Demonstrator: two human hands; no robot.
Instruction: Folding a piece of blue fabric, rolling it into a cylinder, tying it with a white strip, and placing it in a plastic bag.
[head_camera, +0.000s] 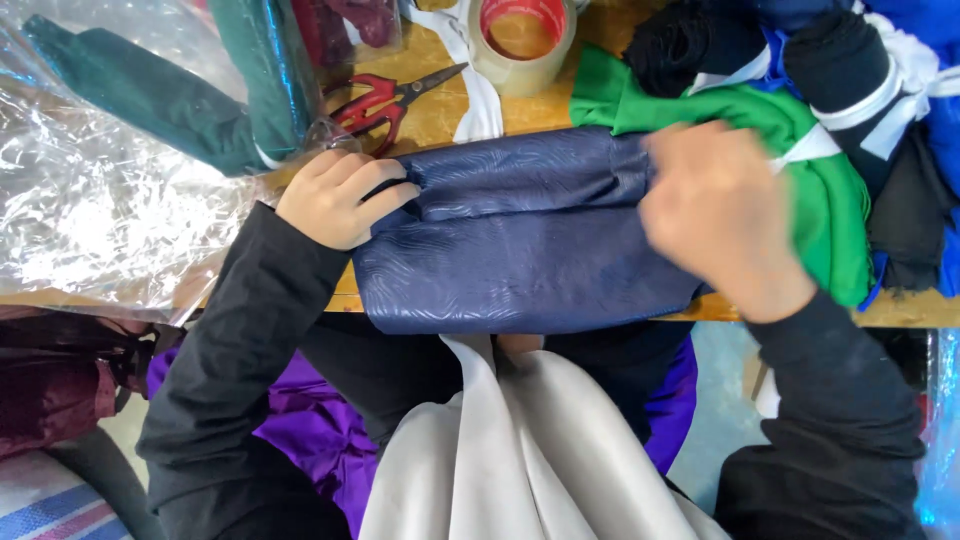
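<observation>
Folding is underway: left hand (340, 200) pinches the navy cloth (520, 240) at its nine o'clock edge, right hand (722, 215) (blurred) presses its three o'clock end on the table (430, 110). Next, I'd judge, squaring the edges. Scissors (385, 100) lie at eleven o'clock.

We note red-handled scissors (385, 103) lying on the wooden table (440, 110), blades pointing toward a roll of clear packing tape (522, 40) near the far edge. Left: crinkled clear plastic bags (90, 190) holding dark green fabric (160, 95). Right: folded green cloth (830, 190) beside black rolled bundles (850, 60). Purple fabric (310, 425) lies below the table edge.
</observation>
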